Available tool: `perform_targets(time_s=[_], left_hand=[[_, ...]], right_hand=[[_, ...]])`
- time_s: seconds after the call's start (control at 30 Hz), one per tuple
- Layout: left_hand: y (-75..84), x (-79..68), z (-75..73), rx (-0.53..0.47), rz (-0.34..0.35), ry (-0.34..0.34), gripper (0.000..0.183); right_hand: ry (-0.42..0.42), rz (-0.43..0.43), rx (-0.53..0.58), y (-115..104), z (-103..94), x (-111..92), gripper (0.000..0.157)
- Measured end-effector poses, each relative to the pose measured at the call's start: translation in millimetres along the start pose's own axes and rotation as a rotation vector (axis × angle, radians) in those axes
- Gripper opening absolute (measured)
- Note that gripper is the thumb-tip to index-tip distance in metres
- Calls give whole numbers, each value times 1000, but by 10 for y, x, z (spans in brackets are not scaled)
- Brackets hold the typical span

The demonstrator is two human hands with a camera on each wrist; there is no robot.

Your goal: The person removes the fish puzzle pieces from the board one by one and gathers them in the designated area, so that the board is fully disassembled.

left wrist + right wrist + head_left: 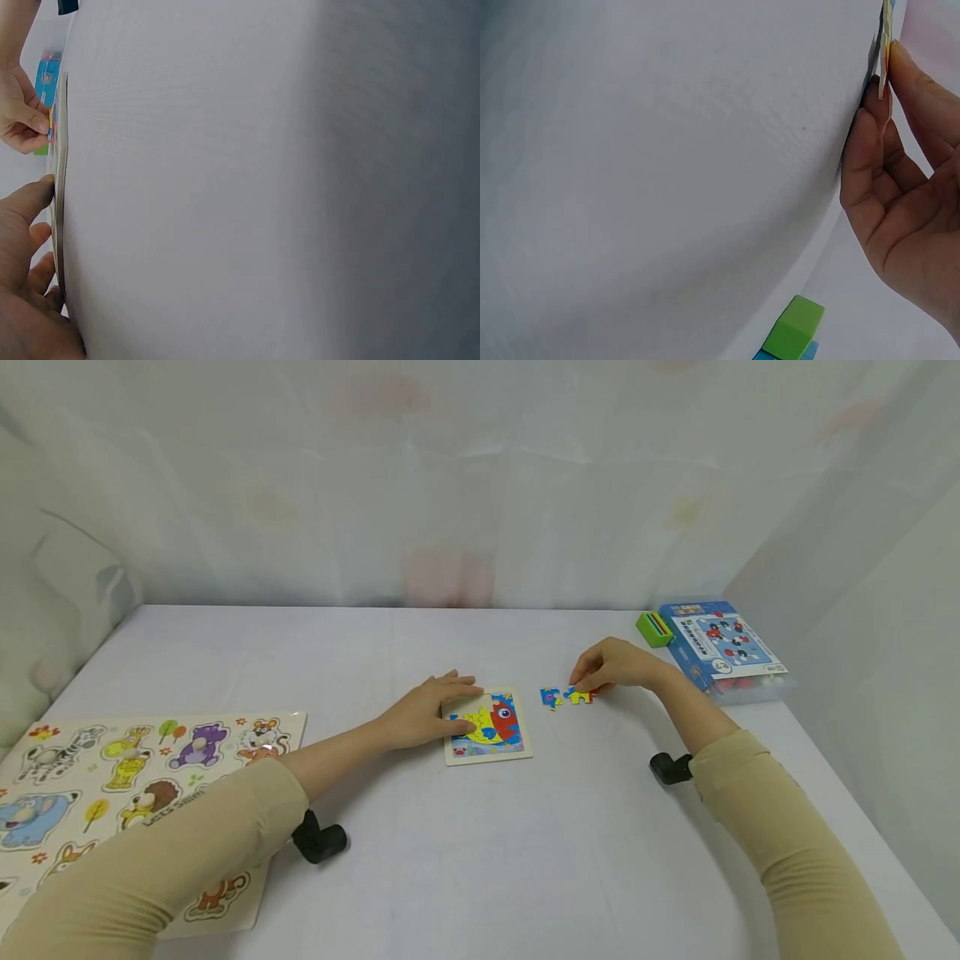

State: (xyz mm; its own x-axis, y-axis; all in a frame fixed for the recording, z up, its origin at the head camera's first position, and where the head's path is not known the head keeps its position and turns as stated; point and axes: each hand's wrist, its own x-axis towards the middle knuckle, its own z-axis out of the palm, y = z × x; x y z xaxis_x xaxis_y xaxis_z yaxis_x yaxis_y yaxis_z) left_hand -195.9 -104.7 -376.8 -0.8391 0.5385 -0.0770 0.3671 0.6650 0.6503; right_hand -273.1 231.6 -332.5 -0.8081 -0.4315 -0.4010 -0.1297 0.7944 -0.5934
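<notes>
1. Left sleeve sits nearest my head camera, covering part of the animal board.
2. Left hand: fingers apart, resting on the left part of the fish puzzle board, which lies flat mid-surface. I'd press just enough to stop skid, and clear the bare upper-left patch before fitting anything there.
3. Right hand: thumb and fingers clamped on a yellow piece, right of the board, just beside the blue-yellow piece. I'd pinch by the edge, match tabs and picture direction, then seat it flat, no forcing.
4. Hard to read: right fingers cover some of the held piece. Red shows beside the yellow; can't tell if that's one piece or two, or whether it's off the surface.
5. Wrist views give me board and held piece edge-on, so no picture faces there. Full outline of the bare patch is under the left hand.
</notes>
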Motion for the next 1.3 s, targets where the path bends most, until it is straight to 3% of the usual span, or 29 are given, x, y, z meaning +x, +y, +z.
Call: perform_targets(time_s=[0.33, 0.73, 1.03, 1.3], left_hand=[[14, -9, -8, -1, 2, 3, 58], [9, -7, -9, 2, 1, 4, 58], [18, -2, -15, 4, -1, -10, 59], [48, 45, -20, -15, -42, -29, 63]], right_hand=[[1, -14, 1, -19, -1, -25, 20], [95, -64, 2, -102, 19, 5, 23], [92, -108, -26, -357, 196, 53, 19], [47, -211, -29, -622, 321, 83, 20]])
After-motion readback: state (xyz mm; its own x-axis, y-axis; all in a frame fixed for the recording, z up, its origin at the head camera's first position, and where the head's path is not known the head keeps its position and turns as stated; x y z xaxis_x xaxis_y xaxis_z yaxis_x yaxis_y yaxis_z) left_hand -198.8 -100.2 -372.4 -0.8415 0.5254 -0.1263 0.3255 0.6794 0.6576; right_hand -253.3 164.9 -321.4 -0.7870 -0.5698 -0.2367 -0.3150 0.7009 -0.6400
